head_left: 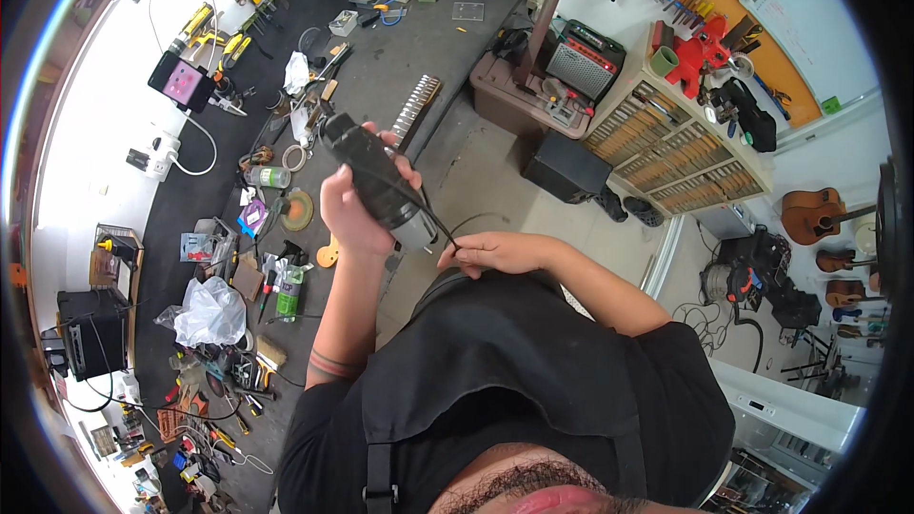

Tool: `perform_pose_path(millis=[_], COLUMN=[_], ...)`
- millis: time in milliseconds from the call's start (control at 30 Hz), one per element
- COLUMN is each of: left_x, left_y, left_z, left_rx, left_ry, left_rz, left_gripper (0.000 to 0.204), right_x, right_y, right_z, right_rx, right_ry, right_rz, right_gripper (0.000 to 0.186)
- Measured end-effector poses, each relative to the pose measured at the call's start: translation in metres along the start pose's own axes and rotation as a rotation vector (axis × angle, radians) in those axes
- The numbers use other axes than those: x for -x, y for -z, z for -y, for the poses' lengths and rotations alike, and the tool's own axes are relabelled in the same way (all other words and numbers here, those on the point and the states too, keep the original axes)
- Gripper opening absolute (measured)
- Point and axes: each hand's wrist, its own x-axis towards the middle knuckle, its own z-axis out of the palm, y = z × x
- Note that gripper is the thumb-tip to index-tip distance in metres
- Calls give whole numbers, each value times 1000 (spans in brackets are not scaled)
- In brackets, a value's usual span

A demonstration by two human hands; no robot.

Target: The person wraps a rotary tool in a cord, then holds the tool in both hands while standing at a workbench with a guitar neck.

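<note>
My left hand (354,205) is wrapped round a black hand-held power tool (373,167) with a grey end, held tilted in front of my body. Its exact kind I cannot make out. A thin black cord (436,216) slants down across the tool. At the cord's lower end, my right hand (490,253) pinches it between the fingers, close to my black apron (514,324). Just beyond the tool, a slotted metal strip (416,107) lies near the edge of the dark workbench (381,57).
Along the bench at left lie a roll of tape (293,159), a clear jar (269,177), a white plastic bag (209,312), a brush (270,353) and many hand tools. A brown storage bin (505,100), a black box (566,168) and a drawer cabinet (666,143) stand across the floor.
</note>
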Motion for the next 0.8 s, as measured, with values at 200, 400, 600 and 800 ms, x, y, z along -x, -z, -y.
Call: perform_pose_path(millis=[200, 400, 600, 800], left_x=[4, 31, 42, 84], left_y=[-5, -10, 45, 75], left_z=[-13, -20, -3, 25], left_rx=[-301, -1539, -1749, -329], left_ry=[230, 570, 687, 664], left_rz=[200, 727, 260, -203], left_gripper=[78, 60, 56, 48], right_x=[-12, 4, 30, 49], right_y=[68, 119, 21, 33], right_z=[-34, 52, 100, 23], right_rx=[171, 665, 504, 238], right_ry=[-125, -234, -67, -247], right_rz=[-91, -615, -490, -245], right_gripper=[45, 44, 23, 31])
